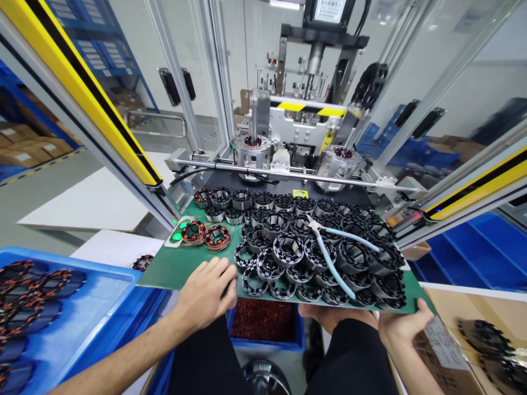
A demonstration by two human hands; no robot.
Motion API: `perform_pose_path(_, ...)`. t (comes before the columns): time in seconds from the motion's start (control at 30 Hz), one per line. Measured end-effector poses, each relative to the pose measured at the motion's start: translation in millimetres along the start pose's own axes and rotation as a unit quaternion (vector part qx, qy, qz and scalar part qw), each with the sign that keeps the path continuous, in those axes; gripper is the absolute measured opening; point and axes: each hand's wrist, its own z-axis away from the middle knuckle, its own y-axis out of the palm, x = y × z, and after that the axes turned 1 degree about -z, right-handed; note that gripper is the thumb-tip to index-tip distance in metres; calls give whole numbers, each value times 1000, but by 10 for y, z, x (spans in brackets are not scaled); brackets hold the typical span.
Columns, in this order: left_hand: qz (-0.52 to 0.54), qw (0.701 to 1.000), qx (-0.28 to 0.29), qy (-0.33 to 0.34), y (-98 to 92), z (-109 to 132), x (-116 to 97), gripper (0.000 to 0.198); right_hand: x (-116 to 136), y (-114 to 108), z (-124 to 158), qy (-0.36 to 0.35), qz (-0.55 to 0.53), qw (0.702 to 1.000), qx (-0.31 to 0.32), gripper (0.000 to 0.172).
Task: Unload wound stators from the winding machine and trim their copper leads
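Note:
My left hand [209, 291] rests at the front edge of the green work surface [164, 269], with its fingers curled in and whatever they may hold hidden. Just beyond it lie two stator cores wound with copper wire [217, 236], loose wire ends sticking out. My right hand [403, 323] grips the front right corner of the green surface, thumb at the edge and palm below. Stacked bare stator cores [288, 249], black and grey, fill the middle and right. Across them lie diagonal cutters [329, 247] with light blue handles, jaws apart.
Behind a metal rail, a winding machine holds two stators in round fixtures [252, 156]. A blue bin [107, 307] with wound stators stands at left. Below the edge is a bin of copper scraps [263, 323]. At right, a cardboard box [444, 351] sits near more cores.

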Motion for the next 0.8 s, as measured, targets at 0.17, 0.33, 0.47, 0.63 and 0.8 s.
perform_pose_path(0.17, 2, 1000, 0, 1, -8, -6, -1, 16, -19, -42, -26, -5, 9, 1000, 14, 48)
perform_pose_path(0.33, 4, 1000, -3, 1, -10, -9, 3, 16, -29, -50, -52, -6, 22, 1000, 11, 46)
perform_pose_path(0.47, 3, 1000, -7, 5, -6, -10, 3, 16, -42, -65, -74, -3, 29, 1000, 7, 45)
perform_pose_path(0.63, 6, 1000, -6, 3, 5, 0, 11, 15, -73, -122, -92, 9, 27, 1000, 5, 45)
perform_pose_path(0.8, 7, 1000, -11, 1, 7, -3, 19, 16, -115, -195, -138, 16, 11, 1000, 3, 40)
